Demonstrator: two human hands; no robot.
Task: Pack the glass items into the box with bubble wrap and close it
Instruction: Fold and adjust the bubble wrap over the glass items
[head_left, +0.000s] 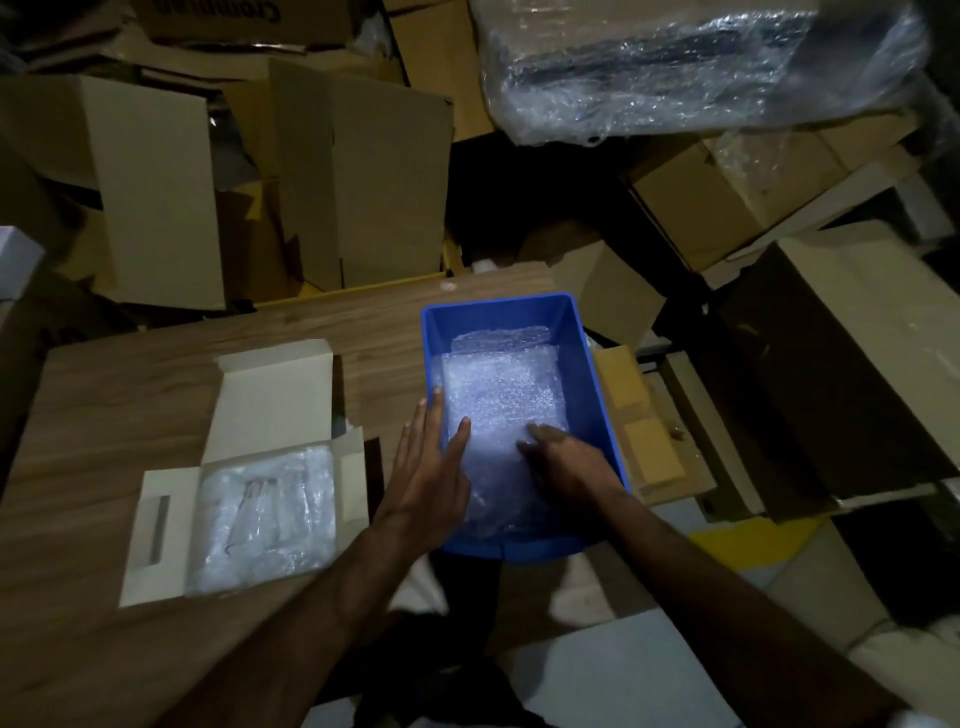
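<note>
A blue plastic bin (587, 364) sits at the table's right edge with sheets of bubble wrap (504, 395) stacked inside. My left hand (431, 467) lies flat with straight fingers over the bin's left wall and the wrap's left edge. My right hand (561, 462) reaches into the bin, its fingers curled down on the near part of the wrap; whether it pinches a sheet is unclear. To the left, an open white cardboard box (161, 525) lies on the table. It holds bubble-wrapped glass items (265, 509).
The wooden table (130, 395) stretches out to the left. Piles of cardboard cartons (332, 176) crowd the back and right side. A large plastic-wrapped bundle (691, 62) sits at top right. The scene is dim.
</note>
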